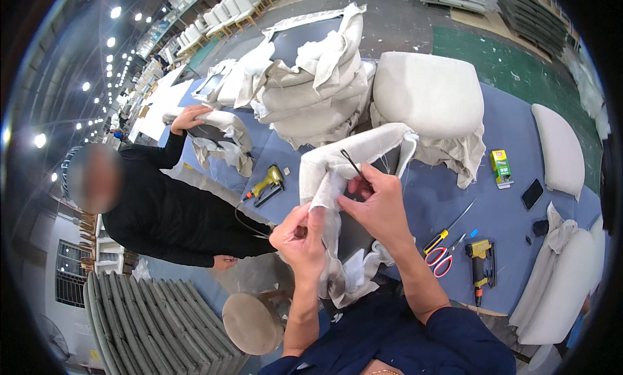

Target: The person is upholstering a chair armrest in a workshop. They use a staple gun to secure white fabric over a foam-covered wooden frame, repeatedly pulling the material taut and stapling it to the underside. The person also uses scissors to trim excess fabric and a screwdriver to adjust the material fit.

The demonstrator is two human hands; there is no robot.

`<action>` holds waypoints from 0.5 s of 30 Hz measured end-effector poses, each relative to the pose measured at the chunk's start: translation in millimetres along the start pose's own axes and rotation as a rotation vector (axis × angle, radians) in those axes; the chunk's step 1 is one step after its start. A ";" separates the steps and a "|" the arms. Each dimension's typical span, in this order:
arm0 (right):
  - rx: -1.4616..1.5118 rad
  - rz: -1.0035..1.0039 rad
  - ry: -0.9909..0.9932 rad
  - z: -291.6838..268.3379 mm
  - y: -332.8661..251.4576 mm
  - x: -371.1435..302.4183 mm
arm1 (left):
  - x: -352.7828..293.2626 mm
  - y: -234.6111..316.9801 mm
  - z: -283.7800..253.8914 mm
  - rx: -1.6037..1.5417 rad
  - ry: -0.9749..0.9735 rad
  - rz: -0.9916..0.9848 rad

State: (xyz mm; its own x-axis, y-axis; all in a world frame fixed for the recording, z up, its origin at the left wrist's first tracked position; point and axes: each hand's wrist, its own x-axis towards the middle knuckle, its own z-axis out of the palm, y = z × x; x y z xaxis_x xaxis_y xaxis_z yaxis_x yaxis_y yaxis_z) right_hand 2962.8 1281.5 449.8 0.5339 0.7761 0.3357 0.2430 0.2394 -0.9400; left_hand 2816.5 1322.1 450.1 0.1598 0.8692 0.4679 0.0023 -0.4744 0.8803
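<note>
An off-white upholstered chair part (pixel 376 140), bent at a corner with loose fabric hanging, stands on the blue-covered table right in front of me. My left hand (pixel 300 237) is closed, pinching the edge of its fabric cover (pixel 324 194). In my right hand (pixel 378 198), fingers curled, is a thin dark rod-like tool (pixel 349 157) whose tip points up and left over the fabric. What my right fingertips touch below the tool is partly hidden. White padding and cloth (pixel 354 271) hang on the near side of the part, close to my body.
A screwdriver (pixel 448 227), red-handled scissors (pixel 442 261), staple gun (pixel 480 271), box (pixel 500 167) and phone (pixel 532 194) lie right. Another staple gun (pixel 267 183) lies left, near a co-worker (pixel 182 212). Upholstered parts (pixel 428 89) stand behind; a round stool (pixel 253 323) stands lower left.
</note>
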 end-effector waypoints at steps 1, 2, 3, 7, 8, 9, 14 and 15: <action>-0.027 0.008 -0.029 -1.2 -1.6 0.3 | 1.0 -0.6 -0.4 0.039 0.002 0.017; -0.056 0.008 -0.059 -1.9 -5.8 3.0 | 4.3 -4.4 -1.8 0.022 0.020 0.016; -0.084 0.008 -0.091 -3.4 -10.3 3.5 | 5.1 -5.5 -3.3 0.012 0.024 0.007; -0.109 -0.128 -0.163 -24.0 -5.4 -14.9 | 10.3 -9.7 -0.7 -0.018 0.068 -0.015; -0.231 -0.115 -0.220 -31.0 -8.0 -16.8 | 12.7 -11.8 -2.1 -0.019 0.068 -0.010; -0.213 -0.125 -0.215 -31.7 -4.5 -18.7 | 14.1 -13.9 -2.7 -0.020 0.068 -0.004; -0.199 -0.166 -0.211 -29.1 5.3 -22.7 | 12.7 -10.1 -1.3 -0.026 0.074 -0.028; -0.199 -0.159 -0.238 -29.0 5.7 -21.2 | 12.1 -10.3 -1.7 -0.024 0.072 -0.020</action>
State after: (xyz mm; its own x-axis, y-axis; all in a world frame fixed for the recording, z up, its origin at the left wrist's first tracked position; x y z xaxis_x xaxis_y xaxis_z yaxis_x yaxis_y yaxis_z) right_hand 2976.3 1249.5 439.1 0.2783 0.8583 0.4311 0.4737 0.2678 -0.8390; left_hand 2816.8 1337.7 446.8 0.0885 0.8867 0.4537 -0.0191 -0.4539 0.8909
